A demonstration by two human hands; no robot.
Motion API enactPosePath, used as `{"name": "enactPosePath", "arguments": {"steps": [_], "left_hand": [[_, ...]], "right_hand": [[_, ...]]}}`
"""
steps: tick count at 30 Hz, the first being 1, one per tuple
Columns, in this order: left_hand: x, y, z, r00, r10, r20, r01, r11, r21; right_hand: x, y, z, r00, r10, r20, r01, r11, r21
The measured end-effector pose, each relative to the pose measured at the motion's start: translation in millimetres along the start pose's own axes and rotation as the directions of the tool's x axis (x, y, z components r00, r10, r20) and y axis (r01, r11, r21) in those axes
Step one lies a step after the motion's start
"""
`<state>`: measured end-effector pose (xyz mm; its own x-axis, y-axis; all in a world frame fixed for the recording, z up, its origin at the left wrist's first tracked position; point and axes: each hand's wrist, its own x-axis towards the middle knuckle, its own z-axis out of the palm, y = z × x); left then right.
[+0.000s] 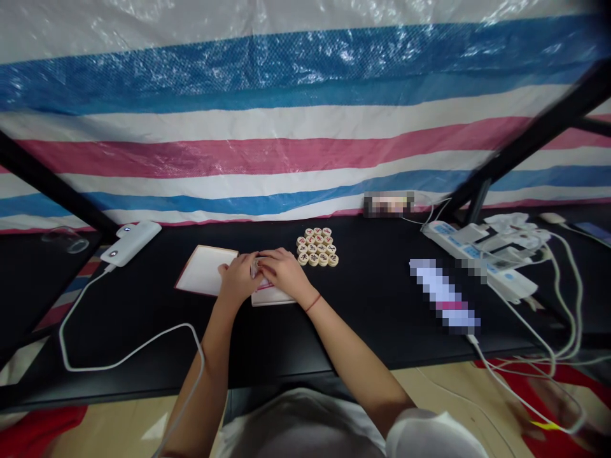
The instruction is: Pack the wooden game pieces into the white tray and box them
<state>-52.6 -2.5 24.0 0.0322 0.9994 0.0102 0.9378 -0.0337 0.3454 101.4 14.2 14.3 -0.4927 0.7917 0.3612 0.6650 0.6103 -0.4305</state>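
My left hand [237, 277] and my right hand [285, 272] meet over a small flat box [267, 296] with a white and pink edge on the black table [372, 318]. The fingers of both hands are curled together around something small and pale between them; I cannot make out what it is. To the left of the hands lies the box's white lid [206, 270] with a dark red rim. Just beyond my right hand sit several round wooden chess pieces [317, 247], laid flat in a tight cluster.
A white power bank [130, 242] with its cable lies at the back left. White power strips [482, 257] with plugs and tangled cables fill the right side. A striped blue, pink and white tarp [286, 127] hangs behind the table, crossed by black frame bars.
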Motion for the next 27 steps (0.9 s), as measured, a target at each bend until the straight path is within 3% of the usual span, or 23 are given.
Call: {"name": "enactPosePath", "arguments": {"steps": [4, 11, 20, 27], "left_hand": [[0, 1, 1.4, 0.999, 0.011, -0.03, -0.011, 1.0, -0.002], [0, 6, 0.3, 1.0, 0.026, -0.003, -0.026, 1.0, -0.004], [-1, 7, 1.1, 0.999, 0.032, -0.042, -0.033, 0.999, -0.017], [-1, 6, 1.7, 0.997, 0.049, -0.063, -0.051, 0.998, -0.035]], "right_hand": [[-4, -2, -7, 0.999, 0.051, -0.002, -0.051, 0.997, -0.051], [-10, -9, -9, 0.982, 0.113, 0.15, -0.087, 0.982, -0.171], [-15, -17, -13, 0.956, 0.178, 0.234, -0.117, 0.96, -0.253], [-19, -23, -13, 0.954, 0.218, 0.205, -0.143, 0.933, -0.329]]}}
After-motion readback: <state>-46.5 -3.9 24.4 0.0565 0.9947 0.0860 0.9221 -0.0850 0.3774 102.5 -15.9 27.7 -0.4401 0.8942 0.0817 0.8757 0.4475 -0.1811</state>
